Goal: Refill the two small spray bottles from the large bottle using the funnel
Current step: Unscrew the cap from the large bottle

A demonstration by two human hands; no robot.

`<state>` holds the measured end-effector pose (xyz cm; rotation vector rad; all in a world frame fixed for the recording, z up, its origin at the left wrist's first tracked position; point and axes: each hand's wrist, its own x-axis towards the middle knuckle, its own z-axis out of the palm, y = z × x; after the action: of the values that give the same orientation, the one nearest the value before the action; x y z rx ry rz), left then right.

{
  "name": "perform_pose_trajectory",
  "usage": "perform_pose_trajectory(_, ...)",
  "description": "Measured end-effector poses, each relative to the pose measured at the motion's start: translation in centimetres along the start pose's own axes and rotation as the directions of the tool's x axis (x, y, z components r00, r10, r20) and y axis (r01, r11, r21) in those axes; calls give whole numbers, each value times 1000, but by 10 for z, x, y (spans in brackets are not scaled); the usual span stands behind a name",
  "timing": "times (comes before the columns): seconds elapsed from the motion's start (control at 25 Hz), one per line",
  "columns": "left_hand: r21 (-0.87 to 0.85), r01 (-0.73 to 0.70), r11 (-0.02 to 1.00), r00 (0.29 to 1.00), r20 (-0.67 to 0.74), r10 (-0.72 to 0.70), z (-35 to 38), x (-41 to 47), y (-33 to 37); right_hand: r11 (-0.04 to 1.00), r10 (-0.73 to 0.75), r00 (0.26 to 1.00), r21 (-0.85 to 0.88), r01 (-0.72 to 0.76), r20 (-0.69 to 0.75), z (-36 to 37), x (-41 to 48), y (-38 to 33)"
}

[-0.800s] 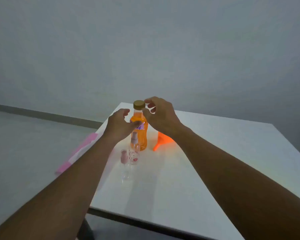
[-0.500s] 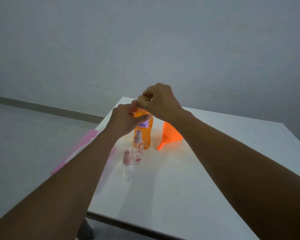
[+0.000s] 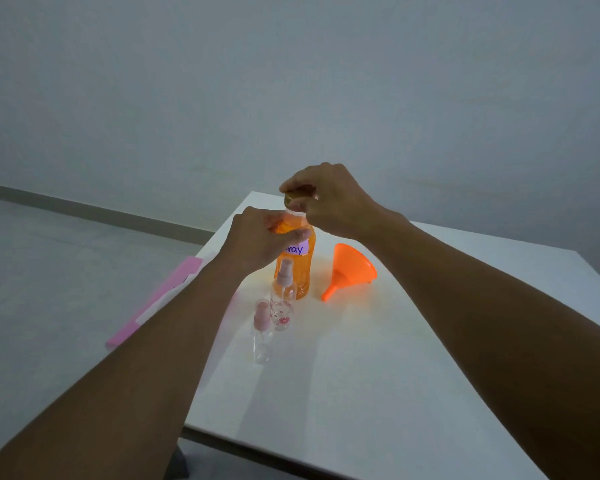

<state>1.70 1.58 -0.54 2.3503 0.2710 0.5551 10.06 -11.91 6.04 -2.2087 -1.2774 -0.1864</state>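
The large bottle (image 3: 300, 268) of orange liquid stands upright on the white table (image 3: 378, 358), with a white label reading "ray." showing. My left hand (image 3: 257, 242) grips its upper body. My right hand (image 3: 329, 199) grips the gold cap (image 3: 293, 199) on top, fingers curled over it. Two small clear spray bottles stand in front of it: one with a flower print (image 3: 282, 303) just before the large bottle, and a smaller one with a pink head (image 3: 261, 336) nearer me. An orange funnel (image 3: 352, 270) lies on its side to the right.
A pink and white flat object (image 3: 160, 299) lies at the table's left edge. The table's near edge (image 3: 257, 445) runs below my forearms, with a dark leg under it. A grey wall and floor lie beyond.
My right hand moved from beside the cap to closing over it. My left hand went from touching the bottle to gripping its upper body.
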Motion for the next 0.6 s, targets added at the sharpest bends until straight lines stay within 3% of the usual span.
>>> perform_pose_trajectory(0.2, -5, -12, 1000, 1000, -17, 11, 2, -1, -1, 991, 1, 984, 134, -26, 180, -16, 9, 6)
perform_pose_trajectory(0.36, -77, 25, 997, 1000, -17, -26, 4, -2, -5, 982, 113, 993, -156, -110, 14, -9, 16, 5)
perform_pose_trajectory(0.6, -158, 77, 985, 997, -9, -79, 6, -2, -5, 962, -54, 965, -247, 119, 255, -24, 20, 1)
